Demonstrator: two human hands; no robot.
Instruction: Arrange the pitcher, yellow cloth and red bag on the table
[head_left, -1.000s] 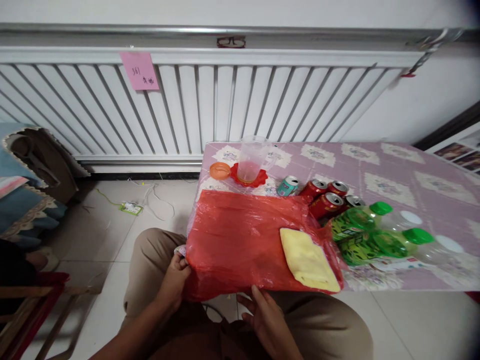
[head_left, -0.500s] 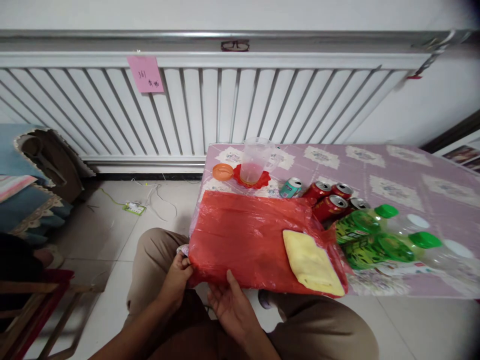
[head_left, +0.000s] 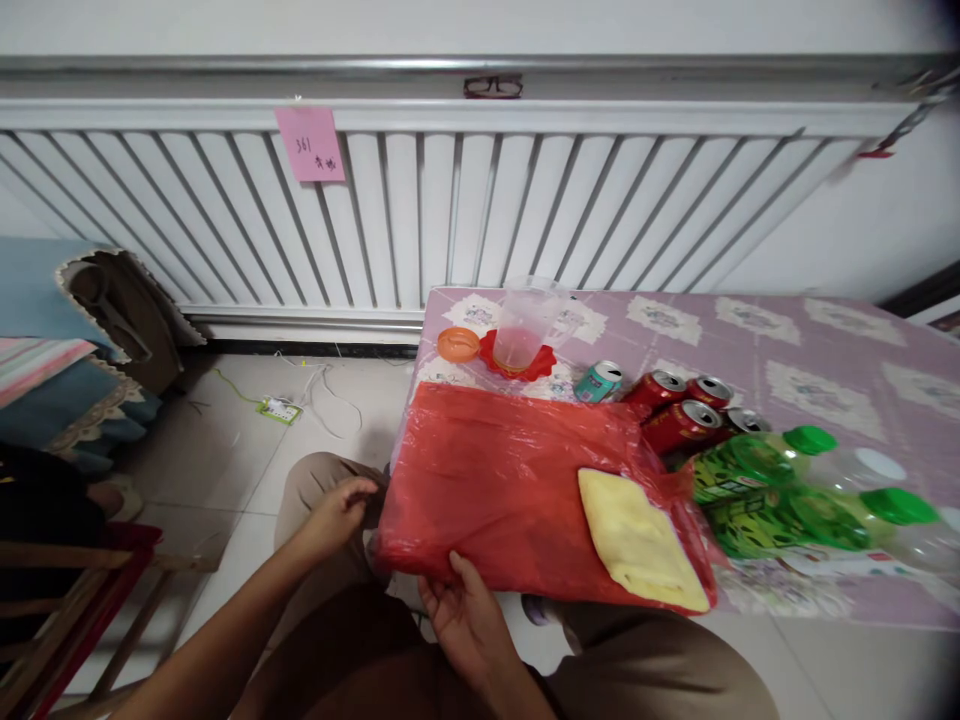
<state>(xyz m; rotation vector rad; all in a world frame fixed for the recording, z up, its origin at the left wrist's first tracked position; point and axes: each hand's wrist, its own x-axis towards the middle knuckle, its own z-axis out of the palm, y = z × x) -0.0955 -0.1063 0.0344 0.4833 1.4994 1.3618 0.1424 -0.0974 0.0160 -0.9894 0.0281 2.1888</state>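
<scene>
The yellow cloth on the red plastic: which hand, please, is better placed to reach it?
Likely the right hand: it is at the near edge of the red plastic, closer to the yellow cloth, while the left hand is farther left.

Flowered tablecloth (head_left: 724,360), wall radiator (head_left: 436,210) — it's a home

The person's left forearm (head_left: 225,610) angles far and right, left hand (head_left: 341,512) loosely curled; the right hand (head_left: 466,618), nearer, is half open, thumb (head_left: 468,574) raised.
</scene>
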